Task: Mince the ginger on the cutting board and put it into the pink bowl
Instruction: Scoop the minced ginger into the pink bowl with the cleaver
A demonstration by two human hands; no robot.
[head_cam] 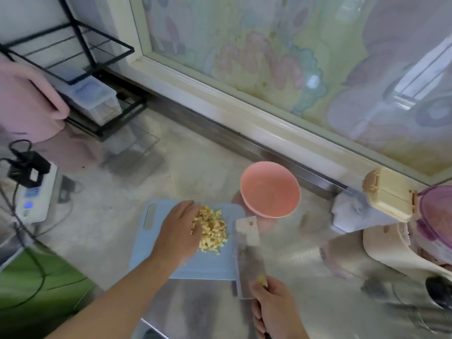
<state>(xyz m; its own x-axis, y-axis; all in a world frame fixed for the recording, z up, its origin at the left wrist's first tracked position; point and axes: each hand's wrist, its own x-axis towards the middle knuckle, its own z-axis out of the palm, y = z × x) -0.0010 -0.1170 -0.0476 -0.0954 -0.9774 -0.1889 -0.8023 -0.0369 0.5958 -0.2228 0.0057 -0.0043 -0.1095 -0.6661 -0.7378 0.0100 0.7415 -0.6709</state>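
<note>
Left hand (pixel 179 231) is lying flat and spread over the crumbly minced ginger (pixel 213 230) on the smooth blue cutting board (pixel 208 266) — right hand (pixel 274 305) is gripping a blurry cleaver (pixel 245 255), handle hidden.

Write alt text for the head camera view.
A left hand gathers minced ginger on a blue cutting board while the right hand holds a cleaver beside it. An empty pink bowl sits just beyond.
</note>
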